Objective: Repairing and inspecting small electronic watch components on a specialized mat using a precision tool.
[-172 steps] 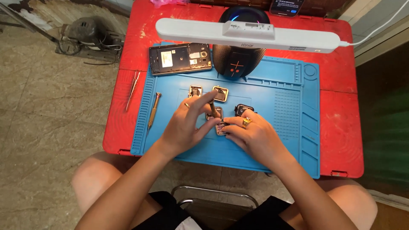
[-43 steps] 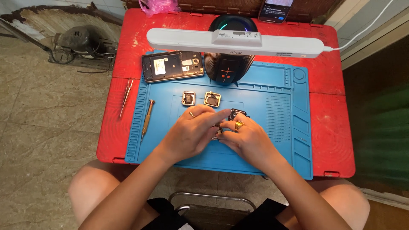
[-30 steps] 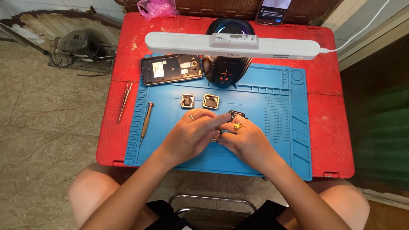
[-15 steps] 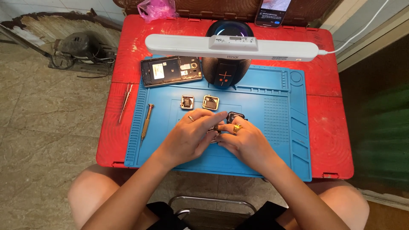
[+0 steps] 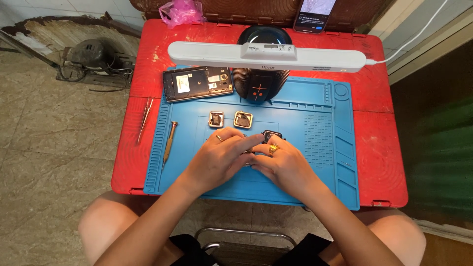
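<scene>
Your left hand (image 5: pixel 219 160) and right hand (image 5: pixel 283 165) meet at the middle of the blue work mat (image 5: pixel 315 162), fingertips pressed together over a small part (image 5: pixel 250 155) that is mostly hidden. It appears pinched between both hands, though the fingers cover it and I cannot tell which hand bears the grip. A dark square component (image 5: pixel 272 135) lies touching your right hand's knuckles. Two small square metal frames (image 5: pixel 216 119) (image 5: pixel 243 119) sit side by side just beyond your left hand. An opened phone body (image 5: pixel 197 83) lies at the mat's far left corner, beside a round dark speaker (image 5: pixel 259 86) under a white lamp bar (image 5: pixel 268 55). A wooden-handled screwdriver (image 5: pixel 170 142) rests on the mat's left edge; tweezers (image 5: pixel 144 119) lie on the red table (image 5: pixel 379 162).
</scene>
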